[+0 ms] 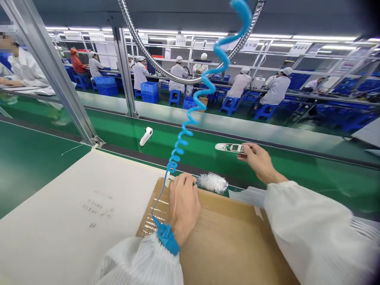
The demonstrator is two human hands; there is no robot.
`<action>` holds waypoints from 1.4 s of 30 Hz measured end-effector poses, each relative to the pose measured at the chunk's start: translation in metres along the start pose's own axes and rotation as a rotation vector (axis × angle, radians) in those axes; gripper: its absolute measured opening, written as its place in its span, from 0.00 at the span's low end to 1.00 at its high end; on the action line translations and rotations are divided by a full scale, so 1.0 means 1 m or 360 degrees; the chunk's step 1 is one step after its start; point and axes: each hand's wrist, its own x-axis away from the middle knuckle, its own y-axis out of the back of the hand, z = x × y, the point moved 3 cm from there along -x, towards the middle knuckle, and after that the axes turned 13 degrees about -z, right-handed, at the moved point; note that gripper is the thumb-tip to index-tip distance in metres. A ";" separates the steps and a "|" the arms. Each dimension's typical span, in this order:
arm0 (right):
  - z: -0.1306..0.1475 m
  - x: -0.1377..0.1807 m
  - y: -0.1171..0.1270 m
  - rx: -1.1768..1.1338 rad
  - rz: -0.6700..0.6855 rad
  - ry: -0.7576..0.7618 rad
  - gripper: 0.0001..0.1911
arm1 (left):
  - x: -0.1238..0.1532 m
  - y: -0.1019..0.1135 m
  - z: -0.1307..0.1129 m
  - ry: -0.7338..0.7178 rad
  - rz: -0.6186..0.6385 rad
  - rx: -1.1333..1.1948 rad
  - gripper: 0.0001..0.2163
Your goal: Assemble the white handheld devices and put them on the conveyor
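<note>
My right hand [261, 160] is closed on the end of a slim white device casing [230, 147], held above the green conveyor belt [196, 144]. A green circuit board with a dark rectangle shows inside it. My left hand [184, 198] lies at the far edge of a brown cardboard sheet [231, 237], its fingers curled; what they grip, if anything, is hidden. Touching or close beside those fingers is a crumpled clear plastic bag [213, 182]. A blue wrist strap [166, 238] circles my left wrist. Further left, a white handheld device [146, 136] sits on the belt.
A coiled blue cord [190, 122] runs from the strap up past a flexible metal hose [154, 67]. White board [74, 206] with faint marks covers the bench at left. A metal post [56, 75] rises by the belt. Several people in work coats sit beyond.
</note>
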 end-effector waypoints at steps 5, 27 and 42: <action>0.048 0.066 0.053 -0.0234 0.0283 -0.0012 0.14 | -0.004 0.010 -0.010 0.0016 -0.0053 0.0291 0.09; 0.048 0.183 0.066 0.0718 0.0451 0.1753 0.13 | 0.003 0.007 -0.026 0.0436 0.0752 0.0777 0.09; 0.034 0.184 0.003 -0.0475 0.0179 -0.0094 0.25 | -0.002 0.011 -0.021 0.0495 0.0360 0.0965 0.12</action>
